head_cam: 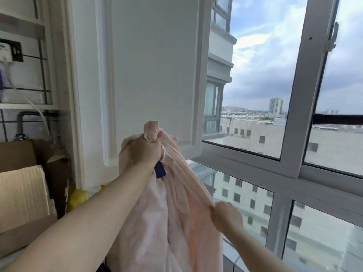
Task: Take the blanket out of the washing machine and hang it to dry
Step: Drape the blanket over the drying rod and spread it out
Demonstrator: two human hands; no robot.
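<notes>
A pale pink blanket [172, 209] hangs bunched in long folds in front of me, raised before the white cabinet. My left hand [143, 150] grips its gathered top in a fist, with a tuft sticking out above the thumb. A small dark blue piece [160, 169] shows just under that fist. Lower right, my right hand [227, 214] pinches a fold at the blanket's right edge. The blanket's lower part runs out of the frame. No washing machine is visible.
A tall white cabinet door [149, 75] stands right behind the blanket. Grey window frames [294, 158] fill the right side, with a dark horizontal rod [337, 119] outside. Cardboard boxes [23, 193] and a yellow bag [78, 197] sit at the left.
</notes>
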